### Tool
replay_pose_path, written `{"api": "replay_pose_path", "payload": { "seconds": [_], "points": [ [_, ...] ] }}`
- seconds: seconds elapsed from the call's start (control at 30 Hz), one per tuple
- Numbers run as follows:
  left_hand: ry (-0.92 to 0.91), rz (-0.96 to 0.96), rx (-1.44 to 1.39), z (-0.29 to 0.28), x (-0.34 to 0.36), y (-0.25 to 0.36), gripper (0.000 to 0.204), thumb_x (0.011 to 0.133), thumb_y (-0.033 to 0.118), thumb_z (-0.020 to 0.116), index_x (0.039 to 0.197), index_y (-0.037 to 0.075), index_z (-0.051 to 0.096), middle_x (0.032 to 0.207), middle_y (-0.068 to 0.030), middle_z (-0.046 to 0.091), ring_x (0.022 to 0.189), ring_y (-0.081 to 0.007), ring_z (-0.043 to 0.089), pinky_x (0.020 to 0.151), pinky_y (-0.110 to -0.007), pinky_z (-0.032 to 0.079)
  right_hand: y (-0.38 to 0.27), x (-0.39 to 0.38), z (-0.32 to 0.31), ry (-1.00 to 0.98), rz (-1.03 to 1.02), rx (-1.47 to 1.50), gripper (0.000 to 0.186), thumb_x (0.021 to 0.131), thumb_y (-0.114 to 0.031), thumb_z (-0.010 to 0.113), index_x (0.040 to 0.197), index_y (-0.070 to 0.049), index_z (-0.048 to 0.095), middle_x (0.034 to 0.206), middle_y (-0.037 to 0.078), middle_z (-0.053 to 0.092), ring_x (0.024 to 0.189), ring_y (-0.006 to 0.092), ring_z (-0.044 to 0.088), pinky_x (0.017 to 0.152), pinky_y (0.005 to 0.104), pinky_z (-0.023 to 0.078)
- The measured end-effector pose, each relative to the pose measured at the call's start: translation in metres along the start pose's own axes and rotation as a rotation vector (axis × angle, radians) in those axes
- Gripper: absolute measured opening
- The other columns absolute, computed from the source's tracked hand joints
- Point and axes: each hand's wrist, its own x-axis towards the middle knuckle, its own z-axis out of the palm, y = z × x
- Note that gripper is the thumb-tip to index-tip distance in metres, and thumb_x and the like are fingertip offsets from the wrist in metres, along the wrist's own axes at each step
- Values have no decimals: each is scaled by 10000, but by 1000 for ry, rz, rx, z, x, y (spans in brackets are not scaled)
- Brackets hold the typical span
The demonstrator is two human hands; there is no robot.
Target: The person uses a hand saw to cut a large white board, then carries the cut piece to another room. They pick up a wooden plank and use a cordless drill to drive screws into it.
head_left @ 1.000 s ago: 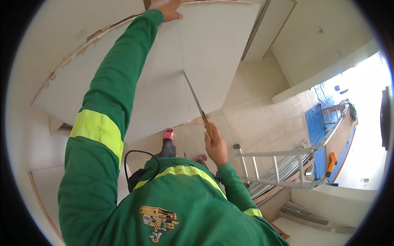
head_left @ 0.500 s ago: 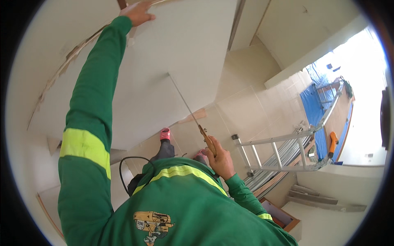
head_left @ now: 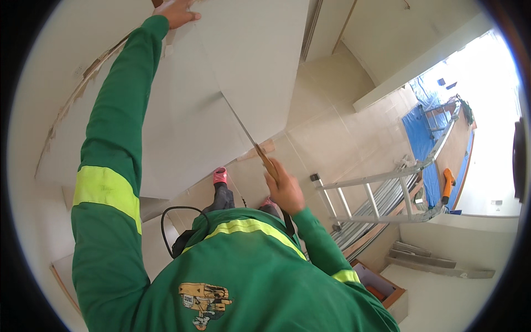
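Note:
A handsaw (head_left: 241, 123) with a wooden handle and a thin blade is in my right hand (head_left: 286, 191), its fingers closed round the handle. The blade runs up and away to the left, its far part sunk in a large white board (head_left: 254, 72). A thin line continues across the board beyond the blade. My left arm reaches far up, and my left hand (head_left: 178, 14) lies on the board near its far edge, thumb spread from the fingers. The top of the picture cuts off part of that hand.
A folding metal ladder (head_left: 370, 200) lies to the right beside a bundle of metal profiles (head_left: 359, 213). Beyond are an orange tool (head_left: 447, 185) and blue sheeting (head_left: 416, 135). My pink-covered foot (head_left: 220, 175) stands close to the board. A black cable (head_left: 182, 208) loops at my waist.
My right hand has moved up and left, pushing the saw deeper, so less of the blade shows. My left hand stays on the board, slightly shifted up and left in view.

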Motion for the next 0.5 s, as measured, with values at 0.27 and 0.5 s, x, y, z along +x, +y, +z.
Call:
{"api": "replay_pose_path", "payload": {
  "seconds": [0.27, 0.5],
  "points": [
    [51, 28, -21, 22, 12, -14, 949, 901, 557, 712, 1624, 6, 440, 1688, -228, 432, 1575, -350, 393, 1299, -402, 303, -7, -4, 1, -16, 35, -43, 498, 1041, -235, 659, 1500, -117, 504, 1038, 258, 747, 896, 535, 697, 773, 566, 566],
    [50, 40, -23, 11, 10, -8, 893, 916, 535, 713, 1605, 19, 477, 1643, -240, 488, 1533, -365, 456, 1268, -430, 358, 11, 49, 33, 28, -33, 6, 467, 1047, -229, 651, 1482, -113, 526, 974, 287, 725, 913, 549, 684, 762, 565, 556]
  ]
}}
